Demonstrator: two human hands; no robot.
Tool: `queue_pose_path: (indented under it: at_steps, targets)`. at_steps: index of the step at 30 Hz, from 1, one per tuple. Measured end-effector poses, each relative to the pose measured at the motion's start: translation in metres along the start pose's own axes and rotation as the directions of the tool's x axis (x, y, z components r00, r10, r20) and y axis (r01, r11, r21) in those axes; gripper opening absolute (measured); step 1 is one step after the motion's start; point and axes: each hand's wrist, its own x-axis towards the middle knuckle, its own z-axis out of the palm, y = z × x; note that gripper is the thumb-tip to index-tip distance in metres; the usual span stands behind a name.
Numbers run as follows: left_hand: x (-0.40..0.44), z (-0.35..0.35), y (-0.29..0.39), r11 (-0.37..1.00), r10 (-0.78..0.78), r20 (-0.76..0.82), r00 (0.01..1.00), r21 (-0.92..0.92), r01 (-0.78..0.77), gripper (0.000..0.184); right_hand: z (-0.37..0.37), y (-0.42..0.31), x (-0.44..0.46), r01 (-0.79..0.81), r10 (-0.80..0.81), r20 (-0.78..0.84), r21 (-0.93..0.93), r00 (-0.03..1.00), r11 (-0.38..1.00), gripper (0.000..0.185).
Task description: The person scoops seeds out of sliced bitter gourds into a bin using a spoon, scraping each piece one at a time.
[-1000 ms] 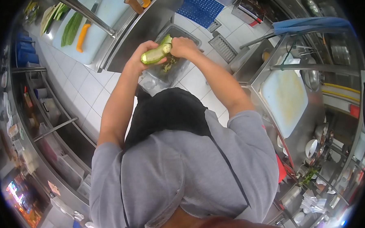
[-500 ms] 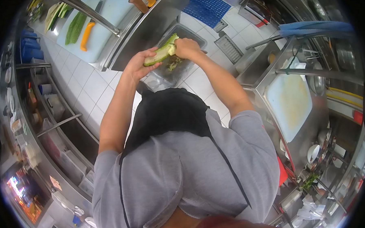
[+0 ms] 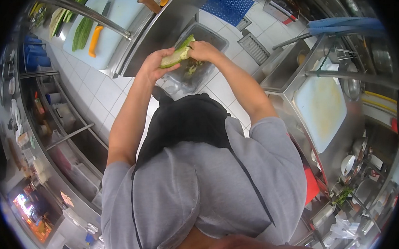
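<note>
My left hand (image 3: 153, 64) is wrapped round the near end of a halved zucchini (image 3: 171, 60), its pale cut face upward and green skin at the edges. Curled fingers of my right hand (image 3: 204, 51) press at the flesh near the zucchini's far end, where pale, loosened pulp shows. Whether a small tool is inside that hand is hidden. Both hands are above a grey plastic bin (image 3: 223, 44) on the floor, with scraps of seedy pulp (image 3: 191, 70) in it.
At upper left, a white cutting board (image 3: 99, 60) bears a whole zucchini (image 3: 83, 33) and an orange-handled knife (image 3: 95, 41). A steel counter edge (image 3: 138, 47) runs beside the bin. Another cutting board (image 3: 320, 106) lies at right. A blue mat (image 3: 227, 6) covers floor tiles ahead.
My right hand has shifted slightly left along the zucchini, and pulp there has moved with the fingers. My left hand keeps its hold. The whole view has turned a little.
</note>
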Motion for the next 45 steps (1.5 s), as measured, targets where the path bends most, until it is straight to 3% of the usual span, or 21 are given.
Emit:
queue_pose_path:
  at_steps: [3,6,12,18,26,32,36,40,42,45]
  targets:
    - [0.002,-0.004,-0.002,1.0,0.009,-0.007,1.0,0.026,-0.008,0.046,0.003,0.002,0.005,-0.015,0.012,0.04,0.077,0.999,0.997,0.049]
    - [0.006,-0.007,-0.002,1.0,0.013,-0.001,1.0,0.011,-0.013,0.046,0.007,-0.003,0.004,-0.029,0.031,-0.034,0.042,0.999,0.999,0.05]
    - [0.001,-0.001,-0.001,0.997,0.062,-0.063,0.996,0.043,-0.059,0.044,0.002,-0.016,0.0,-0.069,0.069,-0.037,0.025,0.997,0.997,0.047]
    - [0.007,0.006,0.002,0.99,0.101,-0.133,0.986,0.108,-0.087,0.045,-0.001,-0.029,-0.011,-0.002,0.003,-0.055,0.005,0.998,1.0,0.042]
    - [0.02,0.012,0.004,0.963,0.118,-0.06,0.991,0.251,-0.099,0.052,-0.009,-0.036,-0.017,0.031,-0.029,-0.041,0.036,0.999,0.999,0.043]
    - [0.017,0.02,0.0,0.964,0.123,-0.035,0.992,0.242,-0.111,0.053,-0.018,-0.04,-0.026,0.018,-0.016,-0.018,0.12,1.0,0.993,0.04]
    - [0.028,0.016,-0.005,0.951,0.211,0.025,0.977,0.227,-0.212,0.052,-0.012,-0.048,-0.029,0.007,0.0,-0.04,0.195,0.999,0.981,0.039]
    - [0.032,0.01,-0.006,0.962,0.24,-0.006,0.971,0.136,-0.236,0.048,-0.024,-0.063,-0.041,0.025,-0.027,0.02,0.119,0.999,0.993,0.042]
    - [0.036,0.009,-0.008,0.967,0.25,-0.003,0.968,0.057,-0.25,0.047,-0.009,-0.079,-0.048,0.17,-0.167,-0.05,0.054,0.985,0.984,0.041]
    - [0.034,0.005,-0.002,0.962,0.271,0.072,0.96,0.001,-0.272,0.048,-0.009,-0.08,-0.053,0.193,-0.177,-0.131,0.126,0.976,0.973,0.043]
